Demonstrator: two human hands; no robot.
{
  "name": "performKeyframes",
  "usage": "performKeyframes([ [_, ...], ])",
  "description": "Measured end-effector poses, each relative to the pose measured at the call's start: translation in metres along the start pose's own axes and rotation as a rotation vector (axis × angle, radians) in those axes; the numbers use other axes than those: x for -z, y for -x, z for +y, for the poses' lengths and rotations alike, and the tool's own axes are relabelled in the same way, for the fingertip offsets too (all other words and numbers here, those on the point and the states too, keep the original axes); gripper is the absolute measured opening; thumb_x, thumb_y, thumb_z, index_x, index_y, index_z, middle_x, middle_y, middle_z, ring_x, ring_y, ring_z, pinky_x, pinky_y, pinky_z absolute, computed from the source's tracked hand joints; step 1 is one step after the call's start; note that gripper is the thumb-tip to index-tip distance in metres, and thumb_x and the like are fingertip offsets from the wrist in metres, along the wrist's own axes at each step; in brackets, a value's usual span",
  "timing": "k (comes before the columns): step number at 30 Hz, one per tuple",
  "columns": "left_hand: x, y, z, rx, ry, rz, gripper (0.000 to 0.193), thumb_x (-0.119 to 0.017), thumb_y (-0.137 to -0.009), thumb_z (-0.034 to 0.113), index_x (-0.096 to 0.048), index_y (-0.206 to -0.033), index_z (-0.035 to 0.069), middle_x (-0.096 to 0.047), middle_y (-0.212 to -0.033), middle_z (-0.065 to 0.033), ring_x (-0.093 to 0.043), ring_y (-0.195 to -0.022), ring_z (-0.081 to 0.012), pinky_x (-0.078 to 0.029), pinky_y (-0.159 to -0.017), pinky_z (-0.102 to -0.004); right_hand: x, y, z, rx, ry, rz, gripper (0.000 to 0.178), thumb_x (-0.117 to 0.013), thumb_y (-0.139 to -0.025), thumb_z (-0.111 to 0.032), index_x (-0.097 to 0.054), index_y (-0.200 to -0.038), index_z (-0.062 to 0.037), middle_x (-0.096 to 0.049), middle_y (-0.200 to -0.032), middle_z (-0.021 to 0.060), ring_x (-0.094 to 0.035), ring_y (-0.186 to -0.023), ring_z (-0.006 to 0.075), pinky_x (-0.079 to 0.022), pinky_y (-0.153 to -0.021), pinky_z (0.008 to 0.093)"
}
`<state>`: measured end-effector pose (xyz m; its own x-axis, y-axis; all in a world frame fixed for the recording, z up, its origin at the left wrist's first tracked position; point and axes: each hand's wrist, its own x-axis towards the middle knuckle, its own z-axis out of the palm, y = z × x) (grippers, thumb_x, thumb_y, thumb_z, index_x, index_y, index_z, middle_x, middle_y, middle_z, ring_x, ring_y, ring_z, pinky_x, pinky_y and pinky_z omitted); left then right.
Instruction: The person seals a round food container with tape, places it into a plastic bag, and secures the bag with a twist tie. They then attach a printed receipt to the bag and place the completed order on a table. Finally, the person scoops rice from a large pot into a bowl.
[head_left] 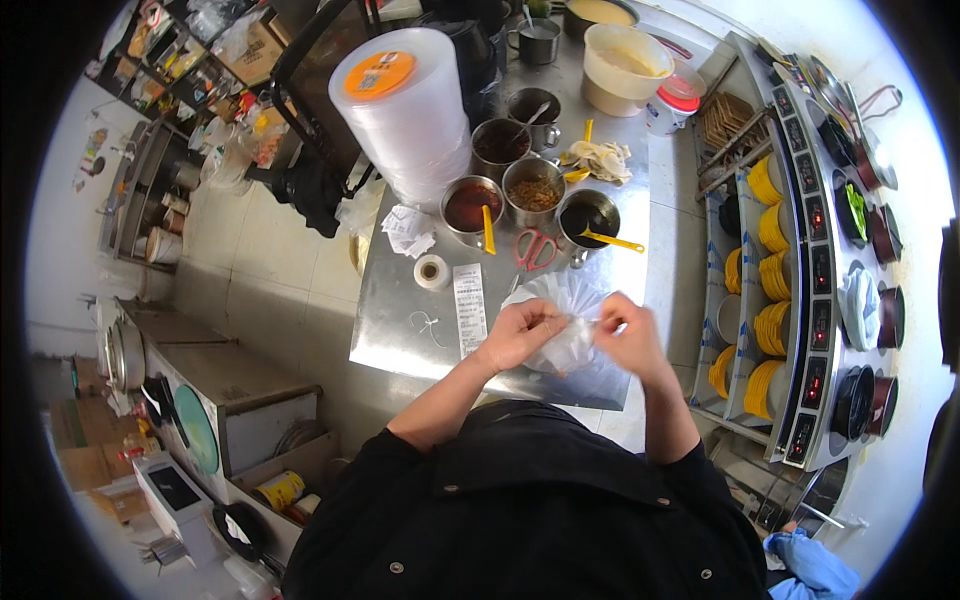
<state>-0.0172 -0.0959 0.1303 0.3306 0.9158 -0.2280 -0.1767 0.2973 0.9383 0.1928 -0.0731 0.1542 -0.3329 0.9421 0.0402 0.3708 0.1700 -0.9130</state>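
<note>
1. Head view: left hand (518, 332) and right hand (630, 335) both pinch a thin white plastic bag (560, 320), fingers closed on it.
2. Bag rests on the steel table (400, 320), below the red scissors (535, 248).

Bare steel table (395, 330) leftward; sauce pots (532, 195) crowding ahead

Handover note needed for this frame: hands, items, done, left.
Left hand and right hand: both grip the top of a white plastic bag, fingers pinching its gathered top.
Bag sits on the steel table, near edge. Printed slip and tape roll lie left of it; red scissors behind.
Done: bag gathered.
Left: no knot or tape visible yet.
</note>
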Motion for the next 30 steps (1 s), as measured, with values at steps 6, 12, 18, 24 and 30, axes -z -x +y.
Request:
performKeyframes([
  [6, 0.024, 0.032, -0.056, 0.066, 0.745, 0.224, 0.024, -0.046, -0.082, 0.005, -0.041, -0.059, 0.007, -0.046, -0.062, -0.003, -0.038, -0.053, -0.0135, -0.036, -0.051, -0.0281, -0.005, -0.014, 0.094, -0.57, -0.526, 0.213, 0.02, -0.061, -0.066, 0.004, -0.044, -0.067, -0.008, -0.049, -0.059, -0.0018, -0.042, -0.049, 0.0053, -0.03, -0.042, 0.0202],
  [12, 0.084, 0.033, -0.09, 0.089, -0.11, 0.569, 0.019, -0.059, -0.076, 0.015, -0.055, -0.089, 0.001, -0.056, -0.085, -0.0148, -0.057, -0.076, -0.027, -0.047, -0.072, -0.037, -0.005, -0.001, 0.101, -0.534, -0.424, 0.163, 0.024, -0.062, -0.07, -0.002, -0.051, -0.09, -0.0079, -0.056, -0.078, 0.0021, -0.048, -0.059, 0.0078, -0.036, -0.046, 0.0199],
  [18, 0.11, 0.006, -0.105, 0.274, -0.955, 0.73, 0.066, -0.072, -0.066, 0.021, -0.037, -0.12, 0.009, -0.056, -0.104, -0.0178, -0.058, -0.091, -0.0373, -0.048, -0.076, -0.0419, -0.009, 0.028, 0.067, -0.278, -0.008, 0.284, 0.041, -0.062, -0.071, 0.0, -0.049, -0.11, -0.0038, -0.052, -0.107, 0.0065, -0.054, -0.072, 0.0117, -0.045, -0.056, 0.0225],
  [24, 0.118, 0.005, -0.093, 0.374, -0.821, 0.647, 0.035, -0.073, -0.067, 0.018, -0.058, -0.096, 0.005, -0.066, -0.084, -0.0134, -0.064, -0.075, -0.0286, -0.05, -0.069, -0.0356, -0.015, 0.073, 0.034, -0.265, 0.108, 0.503, 0.026, -0.062, -0.074, 0.0, -0.055, -0.098, -0.001, -0.058, -0.086, 0.0043, -0.055, -0.068, 0.0095, -0.045, -0.06, 0.022],
  [30, 0.08, 0.045, -0.035, 0.041, 0.021, 0.33, 0.017, -0.063, -0.079, 0.001, -0.062, -0.095, -0.001, -0.066, -0.088, -0.0057, -0.061, -0.079, -0.0101, -0.049, -0.07, -0.0254, -0.028, 0.127, -0.018, -0.259, -0.275, 0.527, 0.007, -0.059, -0.078, 0.003, -0.059, -0.085, 0.0007, -0.059, -0.077, 0.0033, -0.055, -0.07, 0.0074, -0.045, -0.065, 0.021],
])
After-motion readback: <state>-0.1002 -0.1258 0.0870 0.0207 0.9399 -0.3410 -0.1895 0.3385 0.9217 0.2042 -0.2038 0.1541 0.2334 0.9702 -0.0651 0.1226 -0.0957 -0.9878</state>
